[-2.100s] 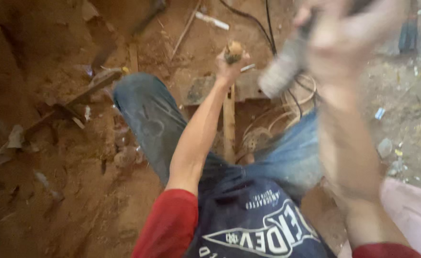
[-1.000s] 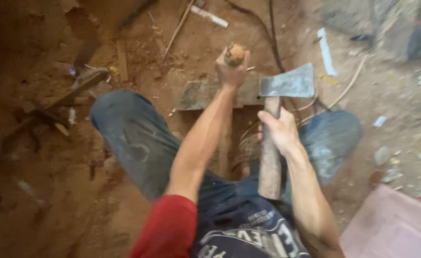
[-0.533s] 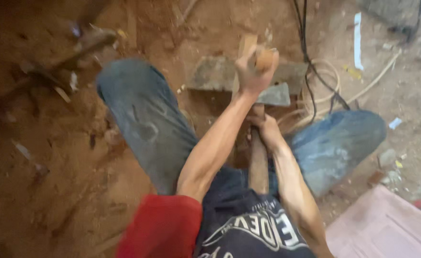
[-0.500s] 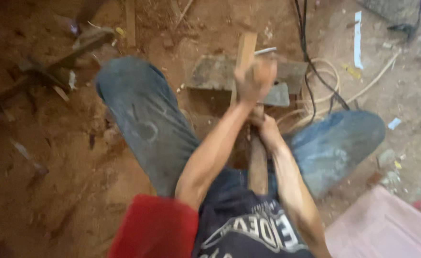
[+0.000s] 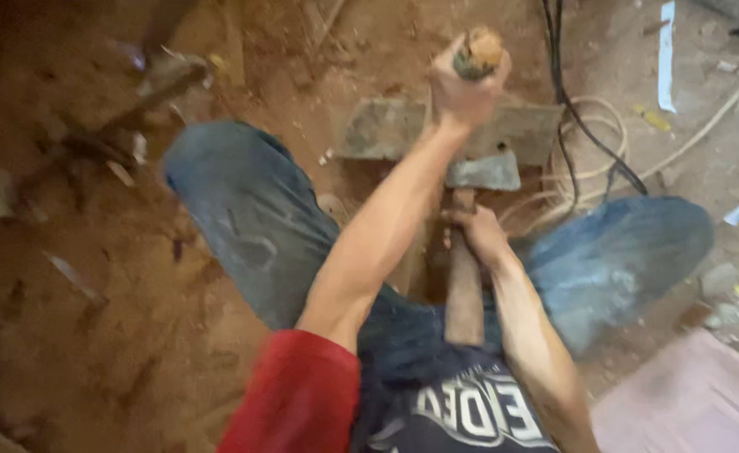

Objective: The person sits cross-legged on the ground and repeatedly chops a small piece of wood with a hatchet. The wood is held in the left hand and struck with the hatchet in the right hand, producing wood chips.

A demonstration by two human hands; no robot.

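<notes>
Hatchet (image 5: 480, 176): centre of frame. Grey metal head, wedge-shaped, dull and pitted; thick brown wooden handle running down toward the lap. Head sits at the near edge of the block.
Right hand (image 5: 477, 231): fingers wrapped tight round the handle just under the head.
Left hand (image 5: 463, 80): upper centre, arm stretched out, fist clamped on the top of a wooden stake (image 5: 478, 52). Stake end is rounded, frayed, orange-brown. Shaft below the fist is hidden by the hand and arm.
Block (image 5: 386, 130): flat grey stone slab, rough-edged, lying on the dirt just beyond the knees, under the left fist.
Change vs half a second ago: pale squared length of the stake showed above the fist then; only the rounded tip shows above it now. Hatchet head was lower and partly behind the forearm; now clear in view at the block's edge. Right hand has stayed high on the handle.
Clothing: worn blue jeans (image 5: 244, 218), knees spread left and right; red sleeve lower centre; dark printed shirt.
Ground: loose reddish-brown dirt, wood chips and scraps at upper left, blurred.
Surroundings: black cable (image 5: 567, 109) and coiled pale rope (image 5: 592, 176) at upper right; grey gritty floor far right; pinkish flat board (image 5: 688, 403) lower right corner.
</notes>
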